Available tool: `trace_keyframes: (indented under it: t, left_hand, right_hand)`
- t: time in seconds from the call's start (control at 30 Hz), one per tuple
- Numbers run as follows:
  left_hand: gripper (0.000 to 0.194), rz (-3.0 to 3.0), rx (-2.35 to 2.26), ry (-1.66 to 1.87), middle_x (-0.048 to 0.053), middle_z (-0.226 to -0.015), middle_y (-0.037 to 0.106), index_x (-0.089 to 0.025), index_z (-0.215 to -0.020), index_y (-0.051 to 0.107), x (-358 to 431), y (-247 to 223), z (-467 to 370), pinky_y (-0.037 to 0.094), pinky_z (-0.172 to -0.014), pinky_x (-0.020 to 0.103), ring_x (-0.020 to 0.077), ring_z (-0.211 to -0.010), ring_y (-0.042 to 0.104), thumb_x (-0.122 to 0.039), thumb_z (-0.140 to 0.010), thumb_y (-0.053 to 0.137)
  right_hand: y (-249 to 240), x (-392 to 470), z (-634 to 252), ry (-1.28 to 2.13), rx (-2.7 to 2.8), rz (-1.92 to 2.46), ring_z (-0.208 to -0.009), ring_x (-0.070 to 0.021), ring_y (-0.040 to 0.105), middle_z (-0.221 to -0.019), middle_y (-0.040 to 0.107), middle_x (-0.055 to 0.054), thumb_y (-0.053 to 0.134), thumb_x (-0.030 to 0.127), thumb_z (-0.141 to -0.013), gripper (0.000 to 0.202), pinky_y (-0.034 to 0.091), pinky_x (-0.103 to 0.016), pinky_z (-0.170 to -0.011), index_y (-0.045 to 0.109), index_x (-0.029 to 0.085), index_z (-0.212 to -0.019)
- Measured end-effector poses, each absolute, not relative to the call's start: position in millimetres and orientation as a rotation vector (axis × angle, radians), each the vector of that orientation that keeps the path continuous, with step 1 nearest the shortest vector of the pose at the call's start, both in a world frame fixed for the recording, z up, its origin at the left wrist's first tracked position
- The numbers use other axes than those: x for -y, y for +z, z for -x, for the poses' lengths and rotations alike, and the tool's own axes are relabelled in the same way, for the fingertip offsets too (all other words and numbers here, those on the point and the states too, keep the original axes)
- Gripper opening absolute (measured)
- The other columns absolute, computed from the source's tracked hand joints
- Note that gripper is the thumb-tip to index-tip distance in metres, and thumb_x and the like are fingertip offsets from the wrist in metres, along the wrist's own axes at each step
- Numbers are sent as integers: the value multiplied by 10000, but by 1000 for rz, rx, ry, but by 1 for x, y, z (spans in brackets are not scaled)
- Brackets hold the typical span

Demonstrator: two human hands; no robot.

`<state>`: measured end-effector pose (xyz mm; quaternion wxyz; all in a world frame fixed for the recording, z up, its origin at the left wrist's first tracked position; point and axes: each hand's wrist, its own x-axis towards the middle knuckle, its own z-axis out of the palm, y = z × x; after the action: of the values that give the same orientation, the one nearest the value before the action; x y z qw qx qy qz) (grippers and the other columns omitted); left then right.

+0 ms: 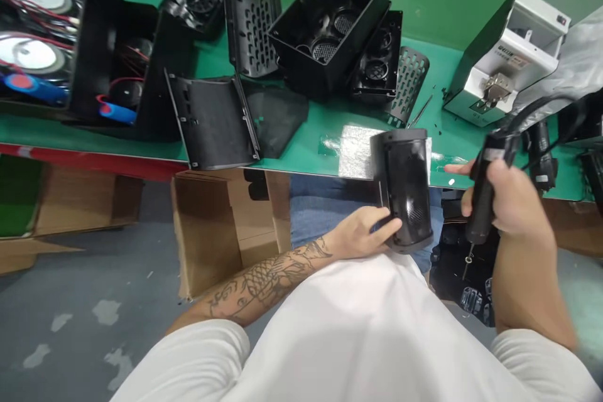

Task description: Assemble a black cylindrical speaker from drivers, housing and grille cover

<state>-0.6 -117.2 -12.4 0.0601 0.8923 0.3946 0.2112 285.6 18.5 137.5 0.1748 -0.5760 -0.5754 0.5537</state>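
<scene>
My left hand [365,232] grips the lower left side of a glossy black speaker housing [409,188]. The housing stands at the table's front edge, partly over a silvery padded sheet [354,151]. A black corded electric screwdriver [485,195] is in my right hand [513,195], its bit pointing down and a screw-like piece at the tip. My right index finger stretches forward off the grip. The bit hangs apart from the housing, to its right. Behind the housing lies a perforated black grille [409,85].
An open black box [330,19] and a curved black panel [214,122] lie on the green table [311,157]. Boxes with wired speakers [35,53] stand at left. A white screw feeder [513,56] is at right. Below sits an open cardboard box [207,239].
</scene>
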Motion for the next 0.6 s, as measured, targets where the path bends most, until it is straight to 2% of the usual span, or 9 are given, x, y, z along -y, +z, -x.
trace_keyframes:
  t: [0.07,0.13,0.23,0.3,0.4,0.47,0.53,0.57,0.6]
  left_hand:
    - [424,-2785,-1032,652,31,-1164,810,-377,-1357,792,105,-2,-1,736,-953,370,204,-1023,809,-197,-1044,569]
    - [513,-2863,-952,663,21,-1111,830,-335,-1411,773,95,12,1,733,-912,325,183,-951,808,-101,-1022,535]
    - [500,-2974,-926,673,26,-1143,855,-321,-1433,760,88,36,5,726,-820,336,203,-944,822,-100,-1042,542]
    - [447,-3036,-885,689,4,-1302,846,-348,-1395,769,83,53,6,718,-862,301,186,-1089,825,-129,-1077,544]
    - [330,-3185,-865,715,-19,-1496,781,-344,-1246,806,70,75,3,683,-1074,254,142,-1380,743,-171,-1108,562]
    - [225,-3291,-996,750,39,-1450,808,-296,-1110,809,58,83,1,675,-1143,358,205,-1396,751,-213,-1099,600]
    - [126,-3319,-1181,746,134,-1409,819,-228,-1073,790,48,88,-1,680,-1096,460,307,-1308,800,-243,-1061,666]
    - [148,-3292,-1233,699,186,-1427,802,-189,-1132,784,43,89,0,676,-1059,480,347,-1270,809,-272,-1033,712]
    - [294,-3261,-1242,618,236,-1444,779,-146,-1231,769,39,91,1,668,-1029,490,379,-1247,806,-323,-997,767]
  right_hand:
    - [125,-18,-276,1706,1532,1659,-646,-225,639,-933,650,-182,767,1207,-727,1315,568,-270,-541,580,66,-1352]
    - [116,-16,-267,1738,1513,1682,-638,-235,646,-860,641,-166,758,1221,-702,1345,577,-262,-546,590,57,-1356]
    - [115,-15,-253,1755,1583,1684,-580,-233,625,-780,621,-149,727,1259,-651,1362,543,-248,-503,604,66,-1296]
    - [118,-16,-246,1762,1641,1667,-576,-235,631,-740,606,-132,715,1271,-644,1340,546,-240,-504,599,82,-1252]
    - [124,-22,-234,1819,1665,1587,-576,-232,636,-735,602,-109,732,1247,-687,1297,552,-235,-499,592,85,-1247]
    - [130,-29,-228,1877,1665,1542,-572,-230,636,-777,619,-108,756,1230,-688,1304,556,-246,-489,583,82,-1281]
    - [141,-36,-227,1869,1679,1539,-577,-224,642,-866,651,-130,797,1202,-690,1282,574,-254,-504,568,90,-1286]
    - [149,-39,-230,1835,1678,1548,-576,-218,643,-935,669,-152,826,1184,-683,1265,581,-258,-509,557,99,-1274]
    - [158,-40,-237,1785,1669,1568,-570,-215,640,-1003,679,-177,855,1167,-673,1248,582,-262,-506,547,107,-1256]
